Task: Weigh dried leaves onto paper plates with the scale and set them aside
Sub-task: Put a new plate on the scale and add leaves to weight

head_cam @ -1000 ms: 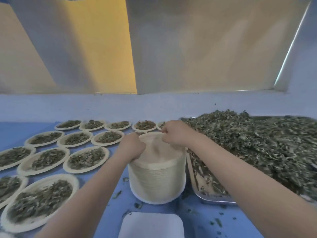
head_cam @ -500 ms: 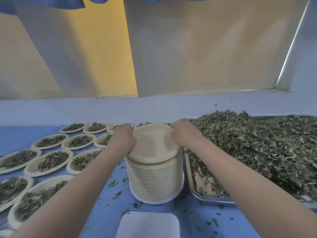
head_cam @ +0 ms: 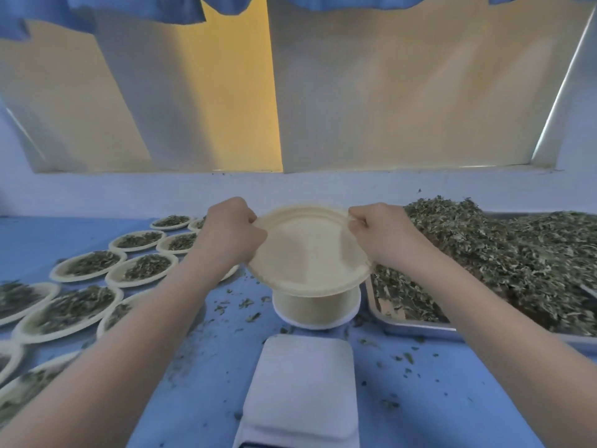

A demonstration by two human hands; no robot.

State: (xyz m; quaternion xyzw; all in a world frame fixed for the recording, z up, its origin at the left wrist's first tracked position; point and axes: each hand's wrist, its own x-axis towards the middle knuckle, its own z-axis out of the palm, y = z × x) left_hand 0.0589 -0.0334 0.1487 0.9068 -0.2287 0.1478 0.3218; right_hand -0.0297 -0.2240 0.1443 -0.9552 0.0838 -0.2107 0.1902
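Plate-fetching is the step in hand: both hands hold one empty paper plate [head_cam: 310, 250] in the air, above the stack of plates [head_cam: 316, 307] that stands at the middle of the bench [head_cam: 452, 383]. The left hand [head_cam: 231, 232] grips the rim at nine o'clock of the plate, fingers curled over the edge; the right hand [head_cam: 381, 232] pinches the rim at three o'clock, fingers clamped on it. The plate tilts a little, its near edge lower.

Next, by my reading, the plate has to come toward the person and settle flat on the white scale [head_cam: 302, 386], which sits at six o'clock of the stack, near it. Whether only a single plate is held cannot be told for sure from this angle, and a second one clinging underneath would spoil the weight. After that, leaves must be taken from the heap of dried leaves [head_cam: 500, 253] piled in the metal tray [head_cam: 416, 326] at three o'clock of the stack.

Filled plates [head_cam: 87, 263] lie in rows from eight to ten o'clock, close together, some touching. Loose leaf crumbs are scattered over the blue bench around the stack and scale. Behind runs a pale wall with a wide window [head_cam: 387, 92], its panes yellowish and bright, and blue cloth [head_cam: 135, 9] hanging along the top.
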